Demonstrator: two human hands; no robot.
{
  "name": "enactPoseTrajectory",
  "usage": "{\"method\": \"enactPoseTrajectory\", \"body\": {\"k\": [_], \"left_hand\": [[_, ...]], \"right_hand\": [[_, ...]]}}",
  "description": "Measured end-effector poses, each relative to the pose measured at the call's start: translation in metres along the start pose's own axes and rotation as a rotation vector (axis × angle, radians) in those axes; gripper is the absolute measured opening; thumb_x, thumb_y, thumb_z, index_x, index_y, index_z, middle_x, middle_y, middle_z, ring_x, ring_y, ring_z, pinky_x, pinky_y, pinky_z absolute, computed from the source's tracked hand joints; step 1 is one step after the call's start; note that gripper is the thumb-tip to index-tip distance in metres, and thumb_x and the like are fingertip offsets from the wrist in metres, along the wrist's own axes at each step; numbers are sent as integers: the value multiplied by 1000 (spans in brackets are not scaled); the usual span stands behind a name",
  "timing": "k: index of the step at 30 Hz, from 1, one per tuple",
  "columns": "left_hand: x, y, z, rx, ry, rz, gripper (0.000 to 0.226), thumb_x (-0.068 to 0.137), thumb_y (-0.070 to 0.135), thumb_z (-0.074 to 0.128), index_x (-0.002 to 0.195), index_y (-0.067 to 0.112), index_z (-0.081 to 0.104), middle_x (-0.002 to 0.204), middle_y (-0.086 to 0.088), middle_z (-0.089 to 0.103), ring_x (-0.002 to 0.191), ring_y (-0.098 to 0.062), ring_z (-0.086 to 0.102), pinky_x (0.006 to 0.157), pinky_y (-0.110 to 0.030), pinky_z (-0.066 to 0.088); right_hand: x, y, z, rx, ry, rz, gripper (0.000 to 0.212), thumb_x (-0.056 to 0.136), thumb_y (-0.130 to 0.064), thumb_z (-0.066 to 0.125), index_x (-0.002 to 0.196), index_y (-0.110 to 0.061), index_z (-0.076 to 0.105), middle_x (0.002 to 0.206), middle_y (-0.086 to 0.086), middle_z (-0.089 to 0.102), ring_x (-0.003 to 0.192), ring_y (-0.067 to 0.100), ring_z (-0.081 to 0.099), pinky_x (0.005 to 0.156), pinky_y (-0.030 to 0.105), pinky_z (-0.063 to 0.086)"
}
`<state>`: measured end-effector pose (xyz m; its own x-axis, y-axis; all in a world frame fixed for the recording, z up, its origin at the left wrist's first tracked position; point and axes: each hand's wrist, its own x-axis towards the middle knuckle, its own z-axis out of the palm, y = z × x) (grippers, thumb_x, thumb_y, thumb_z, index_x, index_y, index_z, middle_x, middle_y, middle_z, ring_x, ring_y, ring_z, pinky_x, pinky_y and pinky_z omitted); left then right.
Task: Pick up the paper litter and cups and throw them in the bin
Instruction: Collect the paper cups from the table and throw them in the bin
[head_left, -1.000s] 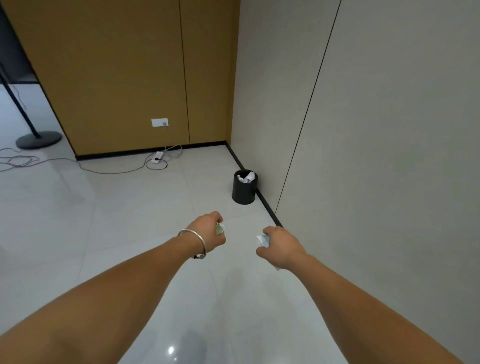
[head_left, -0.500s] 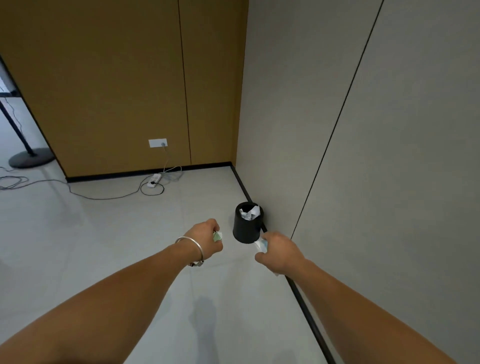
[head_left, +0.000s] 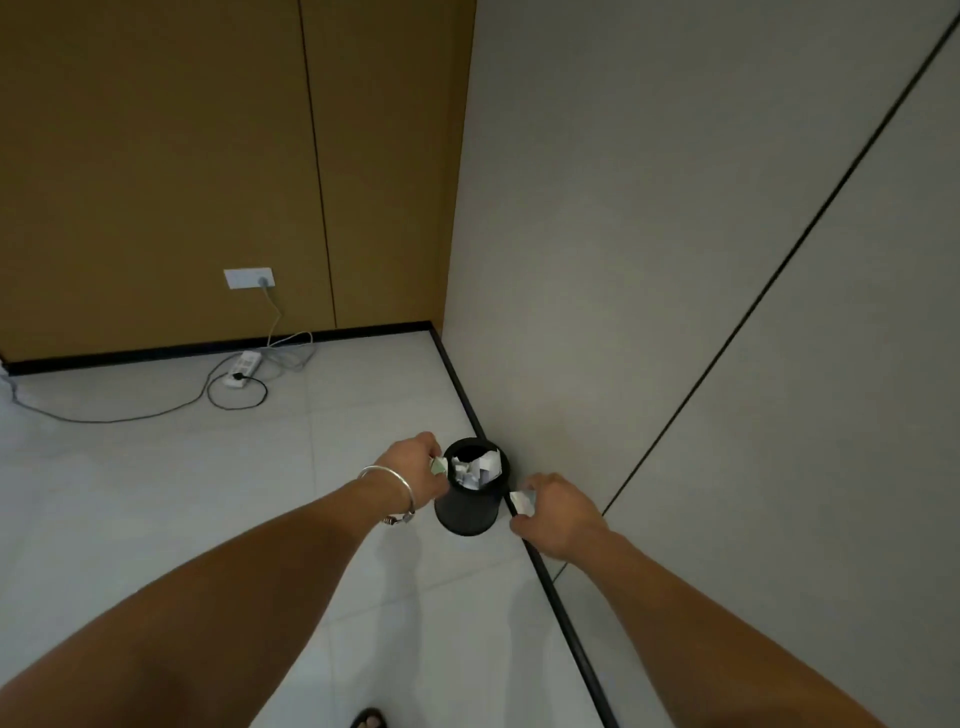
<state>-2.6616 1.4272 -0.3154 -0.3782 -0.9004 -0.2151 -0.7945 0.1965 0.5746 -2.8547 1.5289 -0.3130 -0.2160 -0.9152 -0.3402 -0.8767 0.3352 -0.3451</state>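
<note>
At the bin's (head_left: 467, 512) nine o'clock, left hand (head_left: 415, 467) pinches a greenish paper scrap (head_left: 439, 466). At four o'clock, right hand (head_left: 557, 515) grips white paper (head_left: 521, 503).

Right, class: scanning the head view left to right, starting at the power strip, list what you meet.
Power strip → left hand → greenish paper → black bin → white paper → right hand.
</note>
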Motion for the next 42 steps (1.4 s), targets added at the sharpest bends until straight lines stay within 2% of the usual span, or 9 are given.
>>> {"method": "enactPoseTrajectory", "body": {"k": [6, 11, 16, 21, 29, 34, 36, 38, 42], "left_hand": [[127, 8, -24, -1, -56, 16, 39, 78, 27, 69, 114, 20, 55, 97, -1, 56, 82, -18, 55, 67, -25, 44], [225, 6, -1, -29, -158, -26, 38, 76, 26, 69, 112, 21, 58, 103, -3, 61, 82, -18, 56, 70, -26, 47], [330, 1, 36, -76, -235, -155, 38, 78, 26, 65, 114, 22, 57, 96, 1, 57, 82, -17, 58, 70, -26, 50], [427, -18, 87, -85, -297, -270, 36, 83, 32, 59, 117, 20, 56, 107, -4, 63, 89, -18, 57, 74, -25, 47], [523, -93, 211, -198, -328, -440, 32, 86, 30, 53, 117, 23, 57, 107, -3, 64, 84, -13, 51, 75, -23, 41], [583, -146, 293, -186, -383, -455, 35, 87, 30, 57, 121, 21, 56, 109, -3, 62, 90, -16, 54, 79, -24, 44], [604, -161, 320, -186, -429, -456, 37, 87, 28, 59, 123, 19, 55, 109, -4, 61, 95, -19, 55, 83, -26, 46], [620, -172, 342, -171, -478, -434, 40, 88, 28, 59, 126, 17, 54, 110, -3, 59, 100, -21, 56, 81, -25, 44], [628, -194, 367, -217, -537, -435, 41, 95, 36, 47, 128, 12, 53, 122, -10, 60, 108, -27, 57, 88, -33, 44]], "right_hand": [[111, -2, -35, 62, 43, 49, 60, 88, -38, 63, 139, -11, 45, 133, 11, 49, 119, 26, 51, 96, 29, 43], [206, 15, -40, 58, -42, 58, 64, 87, -37, 63, 142, -12, 42, 134, 10, 49, 120, 25, 52, 95, 27, 42], [322, 44, -33, 47, -169, 52, 64, 85, -38, 61, 142, -15, 41, 136, 7, 48, 122, 24, 50, 98, 29, 43], [422, 71, -13, 9, -287, 48, 57, 87, -36, 58, 138, -14, 42, 132, 7, 48, 118, 24, 50, 92, 30, 44], [548, 117, 94, 82, -349, 126, 45, 86, -37, 61, 124, -16, 48, 115, 3, 54, 99, 16, 56, 82, 28, 50], [598, 146, 194, 128, -374, 212, 53, 85, -37, 62, 131, -16, 45, 113, 2, 54, 91, 10, 48, 70, 19, 39], [611, 160, 228, 142, -384, 251, 56, 85, -37, 62, 134, -18, 42, 114, 2, 52, 95, 12, 51, 72, 20, 39], [622, 172, 254, 186, -384, 302, 63, 85, -37, 64, 140, -21, 37, 124, 4, 50, 107, 17, 54, 75, 21, 40], [630, 190, 281, 230, -353, 336, 68, 85, -38, 66, 143, -22, 33, 139, 5, 43, 121, 22, 51, 79, 21, 37]]}}
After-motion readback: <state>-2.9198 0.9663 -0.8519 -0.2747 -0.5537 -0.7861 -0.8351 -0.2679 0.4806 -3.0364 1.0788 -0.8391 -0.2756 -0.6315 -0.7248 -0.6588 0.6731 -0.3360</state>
